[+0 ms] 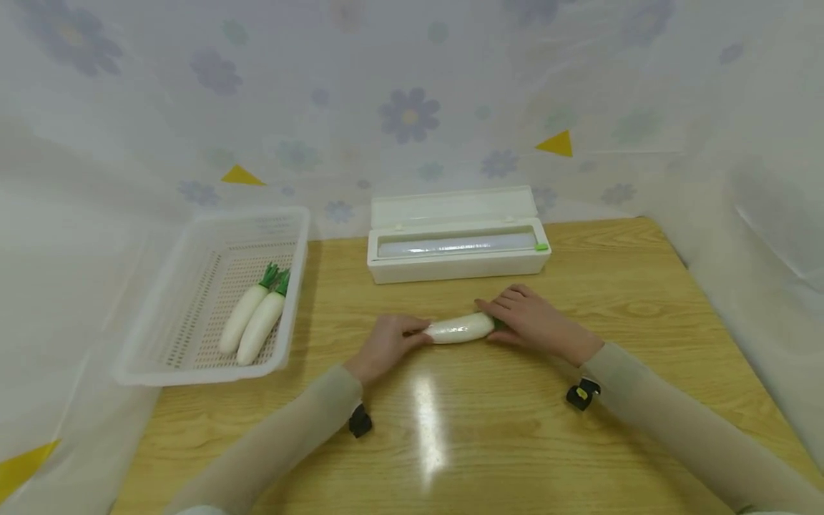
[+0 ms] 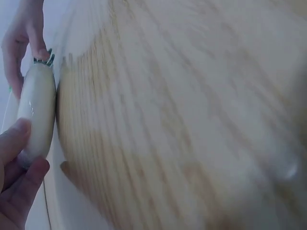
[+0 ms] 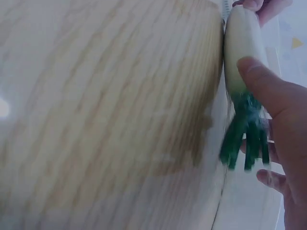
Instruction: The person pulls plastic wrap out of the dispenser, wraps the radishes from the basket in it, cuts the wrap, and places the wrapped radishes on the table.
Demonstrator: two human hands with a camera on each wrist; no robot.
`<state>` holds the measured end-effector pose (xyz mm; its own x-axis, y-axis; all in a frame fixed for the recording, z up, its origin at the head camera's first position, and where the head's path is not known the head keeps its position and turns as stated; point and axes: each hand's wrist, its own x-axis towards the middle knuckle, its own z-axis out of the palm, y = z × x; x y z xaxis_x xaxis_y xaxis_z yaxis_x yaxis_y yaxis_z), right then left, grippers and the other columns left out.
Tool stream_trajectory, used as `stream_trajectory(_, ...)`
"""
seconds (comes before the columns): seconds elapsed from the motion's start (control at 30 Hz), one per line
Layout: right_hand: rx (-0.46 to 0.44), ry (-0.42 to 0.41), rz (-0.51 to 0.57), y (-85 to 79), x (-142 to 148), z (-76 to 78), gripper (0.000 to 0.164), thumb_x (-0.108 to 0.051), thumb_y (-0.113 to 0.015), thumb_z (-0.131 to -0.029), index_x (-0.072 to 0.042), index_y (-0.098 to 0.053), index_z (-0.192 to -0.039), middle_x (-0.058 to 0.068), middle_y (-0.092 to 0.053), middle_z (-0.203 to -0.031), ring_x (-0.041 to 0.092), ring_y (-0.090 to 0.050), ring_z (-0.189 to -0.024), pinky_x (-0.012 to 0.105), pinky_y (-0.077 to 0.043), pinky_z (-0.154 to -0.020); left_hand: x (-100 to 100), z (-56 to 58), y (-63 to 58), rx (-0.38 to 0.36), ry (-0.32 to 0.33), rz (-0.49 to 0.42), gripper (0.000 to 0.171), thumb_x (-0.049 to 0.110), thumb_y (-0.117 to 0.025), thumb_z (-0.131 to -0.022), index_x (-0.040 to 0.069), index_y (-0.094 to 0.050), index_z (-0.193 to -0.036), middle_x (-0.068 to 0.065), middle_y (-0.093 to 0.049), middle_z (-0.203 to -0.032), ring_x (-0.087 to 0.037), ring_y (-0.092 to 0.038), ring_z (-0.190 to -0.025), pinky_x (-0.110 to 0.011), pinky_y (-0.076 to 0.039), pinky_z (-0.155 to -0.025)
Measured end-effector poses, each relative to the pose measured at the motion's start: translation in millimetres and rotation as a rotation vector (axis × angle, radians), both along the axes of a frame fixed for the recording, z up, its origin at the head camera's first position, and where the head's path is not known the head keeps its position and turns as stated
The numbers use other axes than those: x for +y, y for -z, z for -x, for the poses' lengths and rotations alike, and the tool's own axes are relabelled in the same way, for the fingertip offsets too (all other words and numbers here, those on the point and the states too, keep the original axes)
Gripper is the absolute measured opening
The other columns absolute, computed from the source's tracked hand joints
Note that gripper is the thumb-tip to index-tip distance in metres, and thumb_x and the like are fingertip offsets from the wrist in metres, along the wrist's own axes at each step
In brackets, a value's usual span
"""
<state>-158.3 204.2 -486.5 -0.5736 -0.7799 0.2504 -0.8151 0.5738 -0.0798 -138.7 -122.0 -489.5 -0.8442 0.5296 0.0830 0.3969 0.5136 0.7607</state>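
A white radish (image 1: 460, 329) with a shiny, film-like surface lies across the middle of the table. At its bare tip, the left hand (image 1: 388, 342) pinches it between thumb and fingers. The right hand (image 1: 531, 320) grips the other end, near the green stem stubs (image 3: 245, 132), with its thumb laid on the white body in the right wrist view. Both hands also show in the left wrist view, where the radish (image 2: 37, 108) stretches between them. Behind it stands an open white box (image 1: 457, 269) holding a roll of clear film (image 1: 457, 245).
A white plastic basket (image 1: 129, 368) at the left holds two more radishes (image 1: 260, 329) with green stubs. The wooden table (image 1: 502, 443) ends near a flower-patterned curtain (image 1: 412, 157). A green slider (image 1: 543, 247) sits at the box's right end.
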Motion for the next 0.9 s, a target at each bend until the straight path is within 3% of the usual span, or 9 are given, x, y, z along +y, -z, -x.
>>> stream_trajectory(0.07, -0.035, 0.035, -0.001, -0.4, 5.2, 0.8, 0.067, -0.040, -0.082, -0.089, -0.003, -0.062, -0.141, 0.011, -0.072, -0.120, 0.032, -0.065, -0.111, 0.055, -0.046, -0.105, -4.7, -0.3, 0.1, 0.007, -0.009, -0.001, 0.035, 0.019, -0.076, -0.095, 0.004, -0.072, -0.127, -0.012, -0.070, -0.130, -0.026, -0.069, -0.120, -0.037, -0.054, -0.103)
stream_trajectory(0.27, -0.161, 0.136, -0.026, -2.2, 22.6, 2.5, 0.051, -0.033, -0.080, -0.092, -0.003, -0.068, -0.132, 0.010, -0.074, -0.119, 0.032, -0.067, -0.111, 0.056, -0.044, -0.107, -18.1, -1.1, -1.0, 0.053, -0.018, -0.002, 0.033, 0.015, -0.075, -0.096, 0.003, -0.073, -0.127, -0.013, -0.070, -0.130, -0.028, -0.069, -0.120, -0.038, -0.054, -0.103)
stream_trajectory(0.37, -0.188, 0.127, 0.001, -1.8, 26.4, 4.1, 0.045, -0.029, -0.079, -0.093, -0.002, -0.071, -0.128, 0.010, -0.075, -0.113, 0.030, -0.068, -0.107, 0.056, -0.045, -0.105, -19.0, -0.9, -0.7, 0.069, -0.016, 0.024, 0.036, 0.015, -0.077, -0.095, 0.002, -0.072, -0.128, -0.014, -0.071, -0.128, -0.027, -0.071, -0.116, -0.035, -0.056, -0.100)
stream_trajectory(0.57, -0.144, 0.062, 0.058, -1.8, 28.3, 4.9, 0.041, -0.024, -0.081, -0.091, 0.000, -0.073, -0.124, 0.009, -0.076, -0.106, 0.028, -0.068, -0.098, 0.054, -0.051, -0.097, -10.3, -0.1, -0.4, 0.040, -0.057, 0.083, 0.051, 0.024, -0.080, -0.093, -0.001, -0.066, -0.134, -0.015, -0.073, -0.126, -0.023, -0.072, -0.107, -0.037, -0.058, -0.097)
stream_trajectory(0.73, -0.178, 0.018, 0.088, -0.3, 32.1, 3.7, 0.040, -0.015, -0.081, -0.091, 0.002, -0.072, -0.126, 0.007, -0.073, -0.104, 0.024, -0.066, -0.095, 0.048, -0.055, -0.086, -6.9, 2.6, 2.9, 0.092, -0.077, 0.111, 0.042, 0.023, -0.078, -0.094, 0.000, -0.071, -0.128, -0.013, -0.074, -0.124, -0.025, -0.071, -0.112, -0.040, -0.056, -0.100)
stream_trajectory(0.9, -0.224, 0.058, 0.125, -0.3, 38.8, 3.4, 0.026, -0.003, -0.076, -0.092, -0.001, -0.077, -0.119, 0.004, -0.073, -0.097, 0.018, -0.065, -0.088, 0.039, -0.057, -0.077, -8.4, 3.3, 3.2, 0.113, -0.070, 0.108, 0.033, 0.019, -0.081, -0.091, 0.002, -0.074, -0.118, -0.010, -0.076, -0.113, -0.020, -0.071, -0.099, -0.035, -0.059, -0.088)
